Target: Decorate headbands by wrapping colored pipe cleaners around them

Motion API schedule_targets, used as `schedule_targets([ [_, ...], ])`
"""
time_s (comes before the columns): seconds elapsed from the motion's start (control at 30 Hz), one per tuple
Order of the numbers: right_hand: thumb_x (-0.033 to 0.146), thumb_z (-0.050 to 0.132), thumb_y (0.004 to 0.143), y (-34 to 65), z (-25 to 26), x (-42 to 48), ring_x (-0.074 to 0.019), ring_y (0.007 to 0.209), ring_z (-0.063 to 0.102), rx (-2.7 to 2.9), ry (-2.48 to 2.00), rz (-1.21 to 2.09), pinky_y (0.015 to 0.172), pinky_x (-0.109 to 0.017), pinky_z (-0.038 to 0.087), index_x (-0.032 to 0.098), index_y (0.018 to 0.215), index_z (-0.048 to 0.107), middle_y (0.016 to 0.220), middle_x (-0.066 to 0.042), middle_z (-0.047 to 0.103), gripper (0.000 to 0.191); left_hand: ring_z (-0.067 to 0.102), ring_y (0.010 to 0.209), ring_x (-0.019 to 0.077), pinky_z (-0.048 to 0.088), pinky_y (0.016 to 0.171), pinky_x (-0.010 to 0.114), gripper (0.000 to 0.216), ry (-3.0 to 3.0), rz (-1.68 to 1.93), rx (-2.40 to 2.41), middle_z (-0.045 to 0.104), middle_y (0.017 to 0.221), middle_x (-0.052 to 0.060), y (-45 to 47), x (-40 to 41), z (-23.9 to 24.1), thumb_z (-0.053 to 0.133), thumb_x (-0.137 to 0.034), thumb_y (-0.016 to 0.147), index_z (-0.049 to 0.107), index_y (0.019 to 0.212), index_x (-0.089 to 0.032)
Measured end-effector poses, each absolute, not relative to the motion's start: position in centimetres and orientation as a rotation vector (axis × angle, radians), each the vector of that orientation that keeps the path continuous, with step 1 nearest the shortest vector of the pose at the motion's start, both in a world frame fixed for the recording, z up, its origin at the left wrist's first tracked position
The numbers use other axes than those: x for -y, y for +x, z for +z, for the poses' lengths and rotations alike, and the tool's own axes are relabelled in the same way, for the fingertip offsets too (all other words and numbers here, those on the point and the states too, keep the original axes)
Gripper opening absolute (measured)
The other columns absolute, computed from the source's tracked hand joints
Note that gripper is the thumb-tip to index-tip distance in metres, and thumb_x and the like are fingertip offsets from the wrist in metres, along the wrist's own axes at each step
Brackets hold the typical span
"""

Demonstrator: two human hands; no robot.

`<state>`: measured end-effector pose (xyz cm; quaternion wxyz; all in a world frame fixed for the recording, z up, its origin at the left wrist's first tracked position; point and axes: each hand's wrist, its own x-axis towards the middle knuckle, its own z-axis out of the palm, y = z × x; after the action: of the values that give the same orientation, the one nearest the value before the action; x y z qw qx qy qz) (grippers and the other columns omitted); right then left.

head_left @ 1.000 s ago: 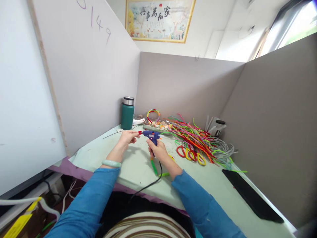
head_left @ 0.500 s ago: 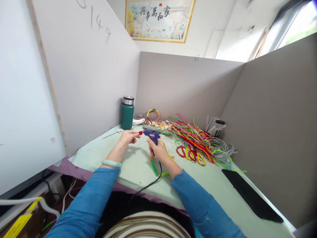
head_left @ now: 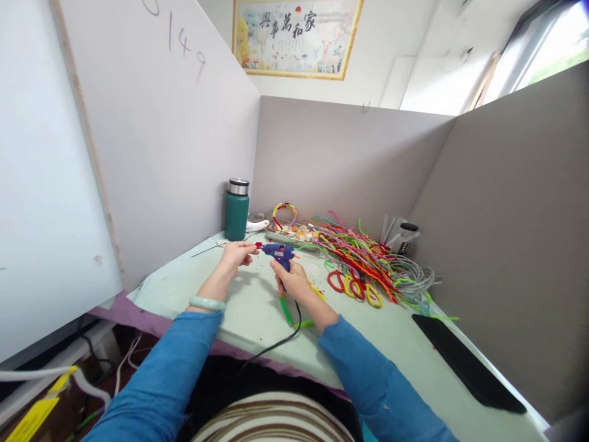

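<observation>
My right hand (head_left: 289,279) is wrapped round the grip of a blue hot glue gun (head_left: 277,250), whose nozzle points left. My left hand (head_left: 235,255) is closed in a pinch on a small red piece (head_left: 258,245), held right at the gun's nozzle tip. A black cord (head_left: 276,344) runs from the gun down off the table's front edge. Both hands hover over the pale green table (head_left: 239,307), a little in front of its middle. A green and orange stick (head_left: 285,307) lies on the table just under my right wrist.
A dark green flask (head_left: 237,210) stands at the back left. Behind the hands lie a tray of small trinkets (head_left: 291,232) and a big heap of coloured pipe cleaners (head_left: 363,258), with red and yellow loops (head_left: 354,287). A black flat slab (head_left: 467,363) lies at right. Partition walls enclose three sides.
The glue gun and my right hand have shifted slightly left, bringing the nozzle closer to the red piece. My left hand has stayed in place.
</observation>
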<state>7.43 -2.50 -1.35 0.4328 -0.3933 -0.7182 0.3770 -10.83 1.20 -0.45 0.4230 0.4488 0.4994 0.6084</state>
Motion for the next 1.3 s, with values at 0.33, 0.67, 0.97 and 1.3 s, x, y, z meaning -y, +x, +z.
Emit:
schedule_targets([
  [0.33, 0.06, 0.042, 0.081, 7.5, -1.8, 0.9, -0.0112, 0.044, 0.051, 1.833, -1.088, 0.72, 0.047, -0.023, 0.04, 0.018, 0.075, 0.053, 0.058, 0.0, 0.057, 0.044, 0.045, 0.038, 0.0053, 0.037, 0.043, 0.022, 0.035, 1.078, 1.573, -1.214, 0.067, 0.068, 0.007, -11.2, -0.9, -0.2, 0.075, -0.032, 0.051, 0.065, 0.075, -0.01],
  [0.67, 0.041, 0.047, 0.084, 0.3, 0.0, -2.0, -0.0271, 0.092, 0.059, 2.453, -1.359, -0.016, 0.076, -0.036, 0.043, 0.014, 0.109, 0.054, 0.109, -0.018, 0.057, 0.037, 0.045, 0.041, 0.0025, 0.038, 0.042, 0.017, 0.028, 0.855, 1.931, -1.059, 0.066, 0.07, 0.002, -15.6, 0.4, 1.1, 0.072, -0.026, 0.058, 0.062, 0.079, -0.011],
  [0.97, 0.039, 0.042, 0.089, 4.3, 1.0, -2.3, -0.018, 0.091, 0.057, 2.504, -1.196, -0.142, 0.075, -0.026, 0.04, 0.021, 0.106, 0.062, 0.107, -0.008, 0.061, 0.032, 0.046, 0.04, 0.0045, 0.037, 0.041, 0.018, 0.035, 1.142, 1.733, -1.076, 0.066, 0.07, 0.004, -13.0, 2.5, 2.4, 0.074, -0.034, 0.057, 0.063, 0.082, -0.011],
  [1.3, 0.044, 0.055, 0.078, 16.6, -1.3, 1.4, -0.0195, 0.076, 0.061, 2.357, -1.825, 0.036, 0.058, -0.026, 0.035, 0.02, 0.086, 0.068, 0.086, -0.008, 0.069, 0.029, 0.054, 0.044, 0.0111, 0.04, 0.044, 0.021, 0.017, 1.822, 1.082, -1.328, 0.059, 0.049, 0.0, -3.8, -0.3, 1.1, 0.064, -0.03, 0.067, 0.068, 0.073, -0.015],
])
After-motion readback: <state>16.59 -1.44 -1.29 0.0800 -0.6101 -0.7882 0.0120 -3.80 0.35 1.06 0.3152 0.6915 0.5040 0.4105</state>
